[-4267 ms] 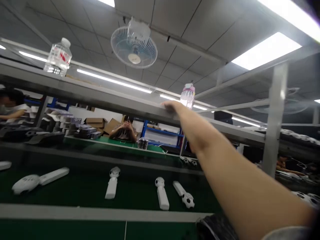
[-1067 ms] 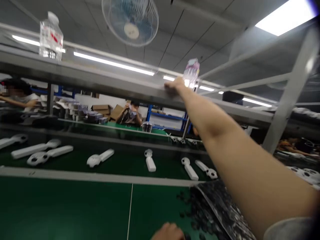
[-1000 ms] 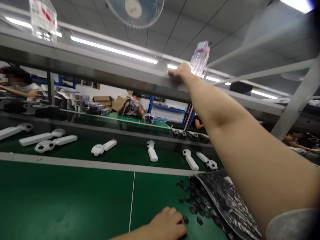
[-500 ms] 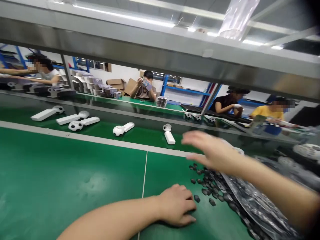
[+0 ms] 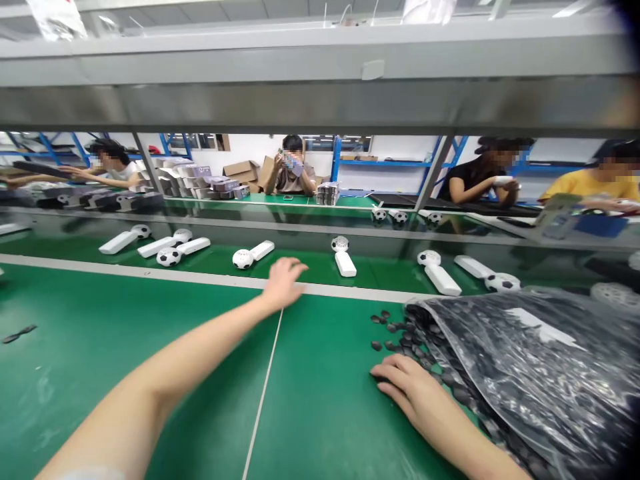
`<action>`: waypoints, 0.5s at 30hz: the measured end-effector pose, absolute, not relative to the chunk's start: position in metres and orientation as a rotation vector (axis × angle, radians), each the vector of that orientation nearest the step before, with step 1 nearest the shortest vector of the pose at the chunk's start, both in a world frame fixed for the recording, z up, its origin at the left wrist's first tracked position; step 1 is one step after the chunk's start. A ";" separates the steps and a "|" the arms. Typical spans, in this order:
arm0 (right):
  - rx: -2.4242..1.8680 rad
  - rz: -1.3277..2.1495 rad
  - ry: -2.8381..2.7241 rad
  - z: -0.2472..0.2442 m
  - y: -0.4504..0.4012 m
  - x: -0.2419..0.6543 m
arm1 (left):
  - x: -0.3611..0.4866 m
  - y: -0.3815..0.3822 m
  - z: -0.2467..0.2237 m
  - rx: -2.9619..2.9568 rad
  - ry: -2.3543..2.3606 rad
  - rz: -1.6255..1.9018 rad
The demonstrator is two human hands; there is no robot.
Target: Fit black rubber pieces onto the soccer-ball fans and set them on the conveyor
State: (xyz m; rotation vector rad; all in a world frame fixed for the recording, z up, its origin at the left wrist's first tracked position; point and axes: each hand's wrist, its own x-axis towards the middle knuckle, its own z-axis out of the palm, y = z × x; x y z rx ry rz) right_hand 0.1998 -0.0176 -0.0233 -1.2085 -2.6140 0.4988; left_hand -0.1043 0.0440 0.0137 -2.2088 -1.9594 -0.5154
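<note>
Two bare hands are out over a green bench top (image 5: 320, 427). Far left, one small dark piece (image 5: 17, 333) lies alone on the green, then the left hand (image 5: 284, 283) reaches to the grey edge strip (image 5: 210, 277), fingers spread, palm down, nothing visible in it. Beyond that strip, a far belt (image 5: 300, 263) carries a loose row of smooth white plastic handles (image 5: 345, 264) and round soccer-ball-patterned heads (image 5: 243, 259); some lie end to end, others just beside each other, and none can be confirmed as joined. Right of centre, the right hand (image 5: 415, 390) lies with fingers close together at the edge of the small dark pieces (image 5: 395, 327); whether it pinches one cannot be told. These matte pieces spill from a crinkled, glossy black plastic bag (image 5: 530, 373), which looks well filled, so plenty are left. Farther back, a seated co-worker (image 5: 293, 167) faces this way across another bench.
</note>
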 end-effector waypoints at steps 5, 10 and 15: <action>-1.154 0.513 -2.582 -0.030 -0.013 0.200 | -0.182 0.083 0.033 -1.785 -2.359 -0.275; -1.187 0.556 -2.527 -0.031 -0.013 0.202 | -0.201 0.086 0.025 -1.763 -2.475 -0.041; -1.251 0.575 -2.489 -0.029 -0.011 0.203 | -0.191 0.089 0.033 -1.807 -2.531 0.085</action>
